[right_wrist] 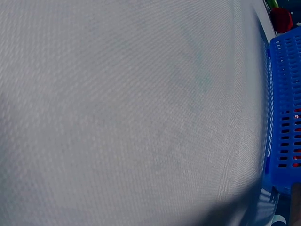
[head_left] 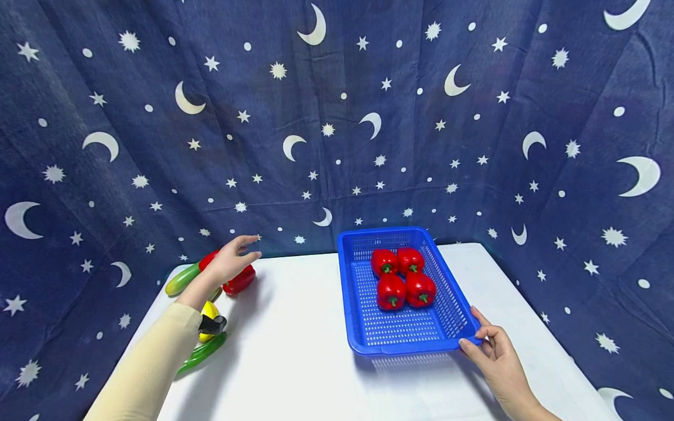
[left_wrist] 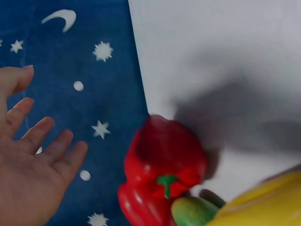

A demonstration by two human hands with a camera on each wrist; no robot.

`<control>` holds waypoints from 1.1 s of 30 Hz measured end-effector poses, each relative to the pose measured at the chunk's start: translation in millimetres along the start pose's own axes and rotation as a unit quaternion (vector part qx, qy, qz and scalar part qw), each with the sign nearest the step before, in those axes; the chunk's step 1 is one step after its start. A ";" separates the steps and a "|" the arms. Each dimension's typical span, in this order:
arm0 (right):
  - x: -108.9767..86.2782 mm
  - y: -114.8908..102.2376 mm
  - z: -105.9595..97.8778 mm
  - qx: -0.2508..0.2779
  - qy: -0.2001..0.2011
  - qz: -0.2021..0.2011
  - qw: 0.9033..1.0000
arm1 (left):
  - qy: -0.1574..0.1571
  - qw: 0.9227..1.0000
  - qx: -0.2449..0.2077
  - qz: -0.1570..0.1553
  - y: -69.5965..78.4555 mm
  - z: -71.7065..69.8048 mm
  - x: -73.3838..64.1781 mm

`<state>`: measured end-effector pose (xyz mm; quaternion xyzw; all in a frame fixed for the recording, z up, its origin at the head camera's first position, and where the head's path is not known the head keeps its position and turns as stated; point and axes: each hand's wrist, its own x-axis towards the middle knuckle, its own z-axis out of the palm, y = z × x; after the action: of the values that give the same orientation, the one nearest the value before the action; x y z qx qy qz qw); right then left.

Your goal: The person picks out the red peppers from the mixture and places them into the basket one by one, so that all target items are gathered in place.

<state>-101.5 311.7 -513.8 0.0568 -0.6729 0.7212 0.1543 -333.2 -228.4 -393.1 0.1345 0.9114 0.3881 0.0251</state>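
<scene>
- the left wrist view showed a green stem on a loose red pepper, hidden in the head view
- the left hand, fingers apart, held nothing
- the right hand pinched the near right corner of the blue basket; four red peppers lay inside, beyond the grip
- a black wrist device partly covered a yellow item

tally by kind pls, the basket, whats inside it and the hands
Blue perforated plastic basket: 1
Glossy, rounded red bell peppers with green stems, inside it: 4
Bare hands, left hand and right hand: 2
Total: 7
</scene>
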 end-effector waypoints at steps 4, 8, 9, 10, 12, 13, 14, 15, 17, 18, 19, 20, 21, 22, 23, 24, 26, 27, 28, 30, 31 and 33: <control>-0.5 -0.1 0.1 0.002 0.000 -0.001 1.000 | 0.000 0.999 0.035 -0.016 -10.1 -1.0 0.6; -0.8 -0.3 -0.2 0.006 0.001 -0.004 1.000 | -0.004 0.997 0.065 -0.035 -17.8 -2.1 0.3; -0.9 -0.4 -0.2 0.006 0.001 -0.005 1.000 | -0.003 0.996 0.075 -0.039 -19.7 -2.2 0.2; -0.9 -0.4 -0.2 0.005 0.001 -0.005 1.000 | -0.004 0.995 0.087 -0.041 -22.0 -2.3 0.1; -0.9 -0.4 -0.2 0.005 0.002 -0.005 1.000 | -0.003 0.994 0.107 -0.038 -27.1 -2.0 0.2; -0.9 -0.4 -0.1 0.005 0.003 -0.004 1.000 | -0.002 0.992 0.119 -0.036 -30.1 -1.8 0.5; -0.9 -0.3 -0.1 0.005 0.003 -0.004 1.000 | -0.004 0.991 0.132 -0.032 -33.0 -1.5 0.8; -0.8 -0.3 0.0 0.004 0.003 -0.004 1.000 | -0.005 0.989 0.142 -0.032 -35.7 -1.0 1.0; -0.8 0.0 0.2 0.003 0.004 -0.005 1.000 | -0.010 0.987 0.158 -0.036 -40.8 0.1 1.0; -0.9 0.1 0.2 0.003 0.004 -0.005 1.000 | -0.014 0.986 0.163 -0.042 -42.9 0.4 0.5; -0.8 0.2 0.3 0.003 0.003 -0.005 1.000 | -0.017 0.985 0.166 -0.048 -44.8 1.0 0.2; -0.8 0.2 0.4 0.002 0.003 -0.006 1.000 | -0.021 0.984 0.170 -0.054 -46.6 1.1 -0.5; -0.8 0.2 0.5 0.001 0.002 -0.006 1.000 | -0.023 0.983 0.170 -0.062 -47.9 1.5 -1.2; -0.9 0.1 0.6 0.000 0.001 -0.006 1.000 | -0.026 0.983 0.170 -0.070 -48.8 1.7 -2.0; -0.9 0.0 0.7 -0.001 0.000 -0.006 1.000 | -0.027 0.982 0.170 -0.075 -49.5 2.0 -2.7; -0.8 -0.1 0.8 -0.002 0.000 -0.006 1.000 | -0.027 0.982 0.173 -0.077 -49.9 2.2 -3.3; -0.8 -0.2 1.0 -0.004 0.000 -0.004 1.000 | -0.024 0.981 0.177 -0.081 -50.6 3.0 -3.9; -0.8 -0.3 1.1 -0.004 0.000 -0.004 1.000 | -0.022 0.981 0.176 -0.082 -50.8 3.6 -3.9; -0.7 -0.3 1.2 -0.005 0.000 -0.003 1.000 | -0.021 0.980 0.177 -0.083 -51.3 4.1 -3.8; -0.7 -0.2 1.3 -0.005 0.000 -0.003 1.000 | -0.020 0.980 0.182 -0.081 -52.2 5.3 -3.7; -0.6 -0.1 1.3 -0.004 0.000 -0.003 1.000 | -0.019 0.979 0.184 -0.083 -52.8 5.9 -3.5; -0.4 0.2 1.3 -0.005 0.000 -0.004 1.000 | -0.019 0.978 0.188 -0.087 -54.2 7.0 -3.3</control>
<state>-101.3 310.4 -513.9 0.0586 -0.6764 0.7171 0.1576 -341.2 -260.3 -436.8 0.0641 0.9756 0.2037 0.0510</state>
